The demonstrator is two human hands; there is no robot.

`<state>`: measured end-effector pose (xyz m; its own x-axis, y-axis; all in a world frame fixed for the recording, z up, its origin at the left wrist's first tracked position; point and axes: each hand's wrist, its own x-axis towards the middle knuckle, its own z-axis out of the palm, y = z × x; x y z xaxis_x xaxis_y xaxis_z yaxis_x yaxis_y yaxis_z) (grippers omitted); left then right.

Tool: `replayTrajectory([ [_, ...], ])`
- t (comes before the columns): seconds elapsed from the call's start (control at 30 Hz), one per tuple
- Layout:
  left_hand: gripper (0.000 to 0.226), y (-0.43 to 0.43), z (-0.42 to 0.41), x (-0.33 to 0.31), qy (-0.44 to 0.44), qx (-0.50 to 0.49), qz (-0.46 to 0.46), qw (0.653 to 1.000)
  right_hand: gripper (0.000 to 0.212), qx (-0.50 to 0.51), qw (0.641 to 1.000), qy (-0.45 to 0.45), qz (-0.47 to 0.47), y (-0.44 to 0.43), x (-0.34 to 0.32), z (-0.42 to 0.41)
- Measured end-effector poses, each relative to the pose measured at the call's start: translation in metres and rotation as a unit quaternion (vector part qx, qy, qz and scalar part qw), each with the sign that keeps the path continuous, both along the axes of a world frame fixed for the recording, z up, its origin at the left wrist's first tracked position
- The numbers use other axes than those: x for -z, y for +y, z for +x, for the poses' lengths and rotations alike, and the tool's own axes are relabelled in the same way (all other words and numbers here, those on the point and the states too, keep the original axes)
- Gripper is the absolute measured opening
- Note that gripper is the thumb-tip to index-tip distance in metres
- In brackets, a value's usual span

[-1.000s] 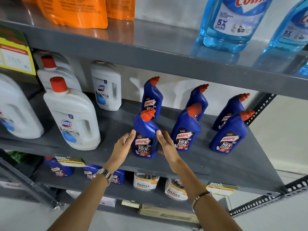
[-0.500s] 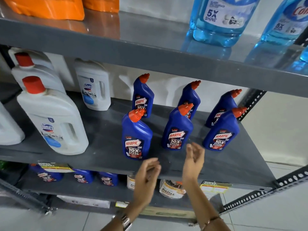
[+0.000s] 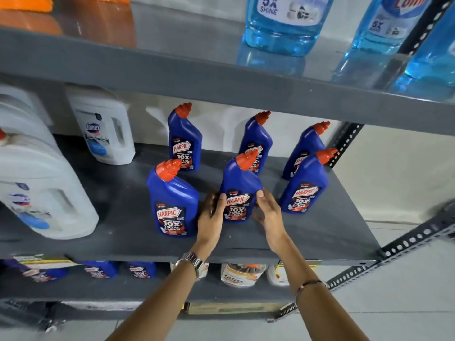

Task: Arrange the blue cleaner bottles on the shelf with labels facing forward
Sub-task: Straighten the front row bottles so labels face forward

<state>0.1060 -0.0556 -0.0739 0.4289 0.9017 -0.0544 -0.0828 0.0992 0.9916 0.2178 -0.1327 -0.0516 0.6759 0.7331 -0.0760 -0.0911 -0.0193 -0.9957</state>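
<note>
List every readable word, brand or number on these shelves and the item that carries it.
"HARPIC", "10X TOTAL CLEAN": front-left blue bottle and the other blue bottles.
"Domex": white jug.
"5X SHINE": clear blue bottle on the top shelf.
"Coli...", cut off: neighbouring clear bottle.
Bottom shelf labels and price tags: too blurred.

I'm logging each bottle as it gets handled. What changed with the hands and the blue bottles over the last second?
Both hands let go of the front-left bottle, drew back, then moved right to the front-middle bottle. Now the left hand and right hand press on its two sides. The other blue bottles and the white jugs kept their places on the shelf.
</note>
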Motion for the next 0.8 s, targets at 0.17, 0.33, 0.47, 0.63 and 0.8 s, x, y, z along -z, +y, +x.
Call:
replayTrajectory([
  [0.17,0.004,-0.018,-0.009,0.003,-0.033,-0.004,-0.006,0.999,0.044,-0.001,1.000,-0.001,-0.008,-0.017,0.002,-0.010],
  [0.33,0.031,-0.024,-0.018,0.009,-0.042,0.007,-0.013,0.999,0.039,0.007,1.000,-0.006,-0.002,-0.029,0.002,-0.019],
  [0.47,0.023,-0.029,-0.024,0.008,-0.052,0.018,-0.007,0.998,0.041,0.002,1.000,-0.001,-0.004,-0.035,0.002,-0.022],
  [0.63,0.024,-0.037,-0.026,-0.001,-0.051,0.007,0.000,0.999,0.034,-0.002,1.000,0.004,0.005,-0.038,0.002,-0.024],
  [0.8,0.040,-0.073,-0.026,-0.001,-0.093,-0.103,-0.049,0.989,0.034,0.046,0.998,-0.018,0.031,-0.047,0.006,-0.029],
])
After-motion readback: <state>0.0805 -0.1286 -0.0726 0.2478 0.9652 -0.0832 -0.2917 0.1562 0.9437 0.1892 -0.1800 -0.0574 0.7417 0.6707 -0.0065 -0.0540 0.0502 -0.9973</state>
